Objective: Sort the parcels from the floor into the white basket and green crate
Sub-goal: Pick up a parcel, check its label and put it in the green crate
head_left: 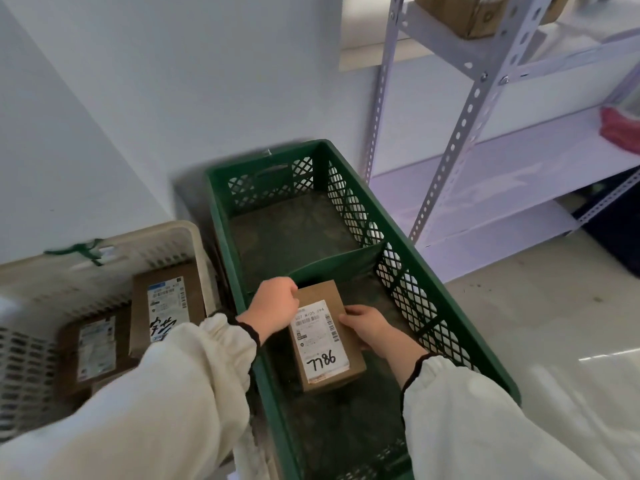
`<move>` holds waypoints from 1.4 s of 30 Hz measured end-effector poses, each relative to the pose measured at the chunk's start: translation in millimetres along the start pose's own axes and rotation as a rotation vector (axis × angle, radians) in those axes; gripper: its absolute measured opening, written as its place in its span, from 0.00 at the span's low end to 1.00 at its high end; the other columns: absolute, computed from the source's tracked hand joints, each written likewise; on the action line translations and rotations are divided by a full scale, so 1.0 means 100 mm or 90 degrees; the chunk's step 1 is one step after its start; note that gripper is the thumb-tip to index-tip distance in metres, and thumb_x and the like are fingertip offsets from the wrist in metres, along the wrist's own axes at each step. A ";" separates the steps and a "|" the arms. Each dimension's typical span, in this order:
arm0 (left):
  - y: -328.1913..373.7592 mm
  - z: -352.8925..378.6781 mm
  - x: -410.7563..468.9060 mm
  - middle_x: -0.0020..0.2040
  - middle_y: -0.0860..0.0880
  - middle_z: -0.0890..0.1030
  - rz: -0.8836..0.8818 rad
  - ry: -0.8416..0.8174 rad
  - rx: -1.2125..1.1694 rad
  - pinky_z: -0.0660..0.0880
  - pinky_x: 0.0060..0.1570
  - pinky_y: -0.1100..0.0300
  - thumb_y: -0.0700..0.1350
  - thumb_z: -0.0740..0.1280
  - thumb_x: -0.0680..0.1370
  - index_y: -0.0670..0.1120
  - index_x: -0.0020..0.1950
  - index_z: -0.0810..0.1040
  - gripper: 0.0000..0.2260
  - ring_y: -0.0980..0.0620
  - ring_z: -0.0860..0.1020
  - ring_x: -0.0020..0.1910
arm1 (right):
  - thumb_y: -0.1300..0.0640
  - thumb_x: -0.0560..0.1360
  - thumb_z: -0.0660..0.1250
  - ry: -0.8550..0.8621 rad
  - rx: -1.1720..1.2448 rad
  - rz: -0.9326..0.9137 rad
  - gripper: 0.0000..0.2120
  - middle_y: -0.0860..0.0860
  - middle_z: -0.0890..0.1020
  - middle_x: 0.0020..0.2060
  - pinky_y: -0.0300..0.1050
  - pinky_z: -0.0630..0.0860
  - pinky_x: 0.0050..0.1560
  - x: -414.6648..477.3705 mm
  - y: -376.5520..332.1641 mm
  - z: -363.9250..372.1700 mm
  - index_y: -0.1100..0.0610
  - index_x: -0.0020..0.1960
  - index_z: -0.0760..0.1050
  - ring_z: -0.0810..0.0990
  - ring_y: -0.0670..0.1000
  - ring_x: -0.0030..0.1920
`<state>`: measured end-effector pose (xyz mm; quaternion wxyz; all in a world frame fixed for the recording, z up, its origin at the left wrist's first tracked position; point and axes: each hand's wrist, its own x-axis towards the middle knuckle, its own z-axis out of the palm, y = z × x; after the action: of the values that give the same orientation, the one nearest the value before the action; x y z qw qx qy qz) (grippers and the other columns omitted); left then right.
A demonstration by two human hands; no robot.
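Overall: white wall [173, 98]; pale floor [519, 323]; perforated shelving rack [464, 126] at right; green crate [450, 306] against wall; white basket [104, 247] beside it, holding two parcels [166, 303]; parcel marked 7786 [325, 337] in crate's near compartment, left hand [273, 306] and right hand [370, 327] gripping its sides.

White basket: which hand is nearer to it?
Left. The left hand grips the parcel at its left edge, on the side facing the white basket; the right hand holds the opposite edge, further across the green crate.

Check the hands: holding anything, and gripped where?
Both hold the cardboard parcel marked 7786, inside the green crate: left hand curled over its far left corner, right hand on its right long side.
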<state>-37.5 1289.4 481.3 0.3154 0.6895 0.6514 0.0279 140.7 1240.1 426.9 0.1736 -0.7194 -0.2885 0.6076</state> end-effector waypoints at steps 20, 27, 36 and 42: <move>-0.13 -0.17 0.33 0.66 0.45 0.75 0.092 -0.209 0.142 0.70 0.63 0.57 0.30 0.55 0.78 0.45 0.71 0.70 0.23 0.47 0.74 0.65 | 0.56 0.80 0.60 -0.017 0.001 -0.022 0.18 0.49 0.80 0.51 0.40 0.76 0.38 -0.05 -0.13 0.42 0.51 0.69 0.69 0.78 0.46 0.42; -0.17 -0.30 0.23 0.63 0.43 0.77 0.099 -0.150 0.013 0.71 0.61 0.57 0.36 0.56 0.80 0.43 0.68 0.73 0.17 0.46 0.76 0.62 | 0.60 0.79 0.60 0.045 -0.019 -0.092 0.19 0.54 0.76 0.63 0.42 0.71 0.55 -0.19 -0.18 0.29 0.56 0.69 0.69 0.75 0.52 0.60; -0.55 -1.03 -0.47 0.49 0.54 0.78 0.065 0.049 -0.128 0.68 0.41 0.69 0.52 0.69 0.75 0.49 0.65 0.74 0.20 0.57 0.77 0.46 | 0.57 0.76 0.67 0.018 -0.148 -0.254 0.22 0.54 0.77 0.60 0.39 0.73 0.52 -0.67 -1.07 0.48 0.56 0.69 0.69 0.76 0.50 0.56; -1.34 -1.40 -1.43 0.53 0.54 0.78 -0.105 0.146 -0.207 0.69 0.48 0.65 0.52 0.70 0.75 0.50 0.65 0.74 0.20 0.56 0.75 0.50 | 0.56 0.76 0.67 -0.067 -0.257 -0.342 0.20 0.53 0.78 0.54 0.41 0.71 0.53 -1.06 -1.48 1.42 0.58 0.66 0.71 0.76 0.51 0.52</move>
<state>-239.9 1208.1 582.7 0.3472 0.5662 0.7242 0.1852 -37.9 1273.7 568.9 0.1663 -0.6052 -0.5907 0.5070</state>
